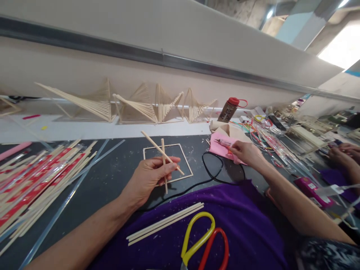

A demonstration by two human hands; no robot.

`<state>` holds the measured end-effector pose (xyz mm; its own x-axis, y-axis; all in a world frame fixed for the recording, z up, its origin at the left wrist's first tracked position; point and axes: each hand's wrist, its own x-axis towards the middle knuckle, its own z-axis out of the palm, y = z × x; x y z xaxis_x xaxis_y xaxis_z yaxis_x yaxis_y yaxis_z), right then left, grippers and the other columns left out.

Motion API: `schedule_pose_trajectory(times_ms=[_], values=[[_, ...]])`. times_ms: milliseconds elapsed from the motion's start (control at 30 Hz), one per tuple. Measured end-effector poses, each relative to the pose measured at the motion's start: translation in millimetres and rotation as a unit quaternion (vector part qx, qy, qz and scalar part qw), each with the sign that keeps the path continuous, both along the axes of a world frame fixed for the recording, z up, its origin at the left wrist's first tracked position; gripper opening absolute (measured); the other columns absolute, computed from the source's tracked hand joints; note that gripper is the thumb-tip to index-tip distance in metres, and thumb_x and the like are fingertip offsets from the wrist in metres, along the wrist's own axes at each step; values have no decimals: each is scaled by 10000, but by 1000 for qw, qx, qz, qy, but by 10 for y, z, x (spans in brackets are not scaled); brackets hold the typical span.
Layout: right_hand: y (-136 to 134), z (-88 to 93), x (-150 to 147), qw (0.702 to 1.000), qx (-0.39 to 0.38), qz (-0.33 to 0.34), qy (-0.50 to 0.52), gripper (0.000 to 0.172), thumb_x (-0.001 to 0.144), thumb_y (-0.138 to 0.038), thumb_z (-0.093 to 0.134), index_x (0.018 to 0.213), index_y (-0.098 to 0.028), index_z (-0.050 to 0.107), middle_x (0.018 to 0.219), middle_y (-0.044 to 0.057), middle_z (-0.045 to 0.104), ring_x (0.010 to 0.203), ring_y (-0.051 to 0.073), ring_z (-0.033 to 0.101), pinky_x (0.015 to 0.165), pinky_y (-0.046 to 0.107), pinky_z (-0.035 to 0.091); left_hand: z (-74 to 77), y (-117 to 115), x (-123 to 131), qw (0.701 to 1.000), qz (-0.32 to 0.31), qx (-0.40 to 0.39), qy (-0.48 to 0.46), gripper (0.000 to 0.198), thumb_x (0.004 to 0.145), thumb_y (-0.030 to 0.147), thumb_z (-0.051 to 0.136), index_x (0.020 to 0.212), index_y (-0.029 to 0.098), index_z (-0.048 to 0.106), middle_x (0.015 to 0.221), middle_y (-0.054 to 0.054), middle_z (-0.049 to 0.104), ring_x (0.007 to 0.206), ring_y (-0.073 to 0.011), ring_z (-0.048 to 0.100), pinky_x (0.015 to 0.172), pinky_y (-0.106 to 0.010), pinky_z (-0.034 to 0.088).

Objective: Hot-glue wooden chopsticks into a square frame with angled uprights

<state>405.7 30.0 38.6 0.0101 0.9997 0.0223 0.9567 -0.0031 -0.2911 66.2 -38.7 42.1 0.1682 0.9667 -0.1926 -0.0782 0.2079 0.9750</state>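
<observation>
My left hand (150, 178) is closed on two thin wooden sticks (163, 152), crossed in my fingers above a square wooden stick frame (188, 159) that lies flat on the dark table. My right hand (244, 152) reaches to the right and is closed around a pink glue gun (224, 143) resting on a pink cloth (218, 148). A black cord (208, 176) loops from the glue gun across the table.
Several loose sticks (165, 223) and yellow-and-red scissors (202, 240) lie on a purple cloth (239, 228) near me. A pile of wrapped chopsticks (33, 180) sits left. Finished stick structures (140, 105) line the back ledge beside a red-capped bottle (229, 109). Another person's hands (344, 153) work at right.
</observation>
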Motion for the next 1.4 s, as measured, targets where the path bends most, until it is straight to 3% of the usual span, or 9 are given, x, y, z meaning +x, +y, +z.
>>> schedule_pose_trajectory(times_ms=[67,133,400,600,733,967,1167,1400], values=[[107,-101,287,992,-25,-94,-75,322,765,-467,560,792,-171,683,702,99,654,677,220,598,542,277,353,-2,1,13,1000,-9,-4,-13,194,718,353,717,838,204,749,570,0,568,511,-66,435,421,-156,296],[173,-217,427,990,-74,-104,-58,375,772,-504,530,777,-162,684,646,92,643,630,206,585,529,275,342,-18,1,25,1000,-14,-9,-16,195,712,342,722,844,202,747,577,-5,582,511,-68,440,415,-158,292],[314,-430,428,977,-61,-144,142,259,604,-412,677,587,-163,612,468,-10,516,487,126,483,457,243,270,-124,23,31,1000,-19,-16,5,220,725,333,715,883,181,732,694,-24,651,516,-54,453,414,-149,299],[279,-454,452,924,-34,-169,340,224,658,-389,631,644,-172,580,504,5,569,457,120,510,416,225,352,-159,49,18,999,-24,-27,6,241,726,330,718,908,172,720,726,-31,662,521,-47,469,421,-142,300],[268,-435,381,869,-7,-164,467,217,708,-388,609,754,-179,574,633,17,636,481,110,549,432,217,440,-158,58,13,999,-22,-28,9,248,728,343,718,911,175,717,748,-35,665,532,-47,469,428,-140,300],[312,-418,305,796,15,-155,585,207,790,-343,517,785,-149,590,711,59,655,500,108,557,375,198,420,-165,47,7,999,-23,-30,9,240,733,353,710,905,187,719,745,-25,661,528,-43,458,429,-137,293],[258,-265,162,763,4,-110,637,150,728,-251,561,836,-157,605,748,40,652,558,111,583,437,198,470,-159,53,17,999,-18,-31,17,264,717,364,717,906,179,720,723,-22,653,522,-44,455,427,-140,295],[121,-70,-131,730,-46,-19,682,332,711,-237,574,1043,-215,581,816,9,652,619,140,637,526,247,520,-129,47,10,1000,-14,-21,19,283,709,371,714,911,172,712,764,-38,669,532,-50,453,444,-148,311]])
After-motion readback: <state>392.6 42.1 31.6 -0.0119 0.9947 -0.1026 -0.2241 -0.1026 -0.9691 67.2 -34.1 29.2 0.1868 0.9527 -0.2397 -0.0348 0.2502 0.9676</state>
